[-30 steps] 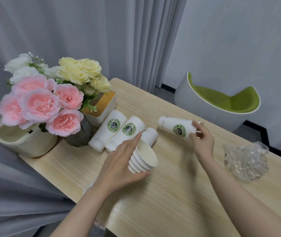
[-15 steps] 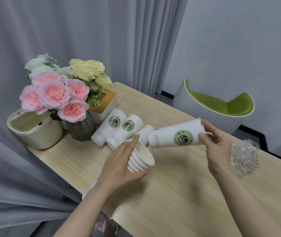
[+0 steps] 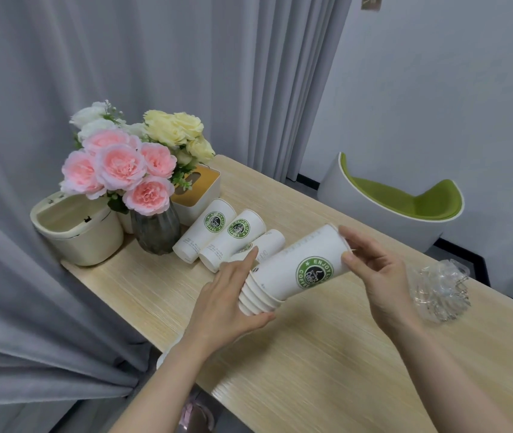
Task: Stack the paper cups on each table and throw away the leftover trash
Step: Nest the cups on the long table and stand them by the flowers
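My left hand (image 3: 228, 303) grips a tilted stack of several white paper cups (image 3: 256, 295) just above the wooden table (image 3: 327, 364). My right hand (image 3: 374, 276) holds another white paper cup (image 3: 299, 267) with a green coffee logo by its rim; its base is pushed partway into the stack's top cup. Three more logo cups lie on their sides behind the stack: one (image 3: 205, 229), a second (image 3: 233, 239) and a third (image 3: 267, 243), partly hidden by my left fingers. Crumpled clear plastic (image 3: 439, 290) lies on the table to the right.
A glass vase of pink and yellow flowers (image 3: 155, 235), a cream bin (image 3: 77, 229) and a yellow-topped tissue box (image 3: 197, 195) stand at the table's far left end. A white and green chair (image 3: 399, 201) sits behind the table. Grey curtains hang on the left.
My right hand lifted the cup from the table, swung it left and slid its base into the stack in my left hand. The view shifted slightly.
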